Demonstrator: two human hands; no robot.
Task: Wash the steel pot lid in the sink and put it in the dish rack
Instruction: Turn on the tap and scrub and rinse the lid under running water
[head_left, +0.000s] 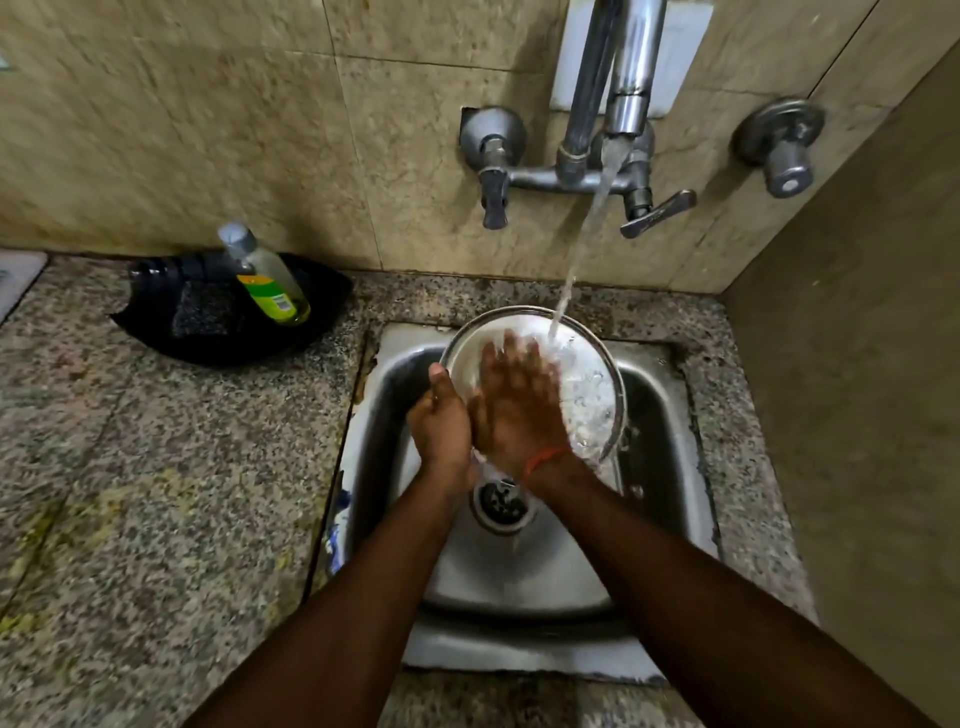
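Steel pot lid (587, 384) is tilted over the sink (670, 415) under running water (587, 228), left hand (441, 421) gripping its near rim, right hand (519, 405) open flat against its face; wet metal risks slipping and clattering into the basin.

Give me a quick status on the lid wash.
Left hand grips steel lid at its edge. Right hand flat on it, under running water. Nothing blocking.

Left hand (441, 421) gripping steel lid (582, 384) rim over sink (670, 457); right hand (517, 410) lying flat on it, tap water (582, 244) running.
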